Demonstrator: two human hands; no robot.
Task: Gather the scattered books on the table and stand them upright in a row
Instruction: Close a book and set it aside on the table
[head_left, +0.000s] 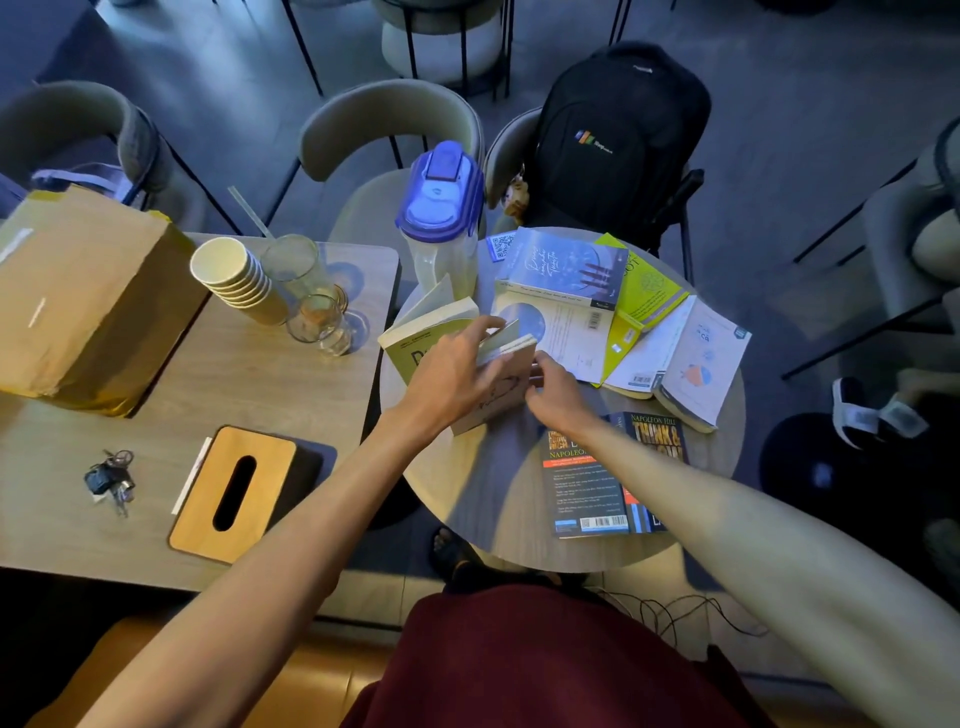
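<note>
On the round grey surface (483, 499), the left hand (452, 379) has its fingers clamped over the top of a pale paperback book (501, 384) standing beside a green-covered book (423, 338). The right hand (553, 387) touches the pale book's edge, its fingers curled so I cannot tell their grip. A clear pitcher with a blue lid (441, 218) stands just behind, with open books (566, 291) lying flat to the right and a dark orange-lettered book (613, 473) near the right forearm.

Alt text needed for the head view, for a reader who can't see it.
Both hands, left hand and right hand, hold books upright on a round table beside a pitcher. More books lie flat and scattered, including a black book nearest the person.
</note>
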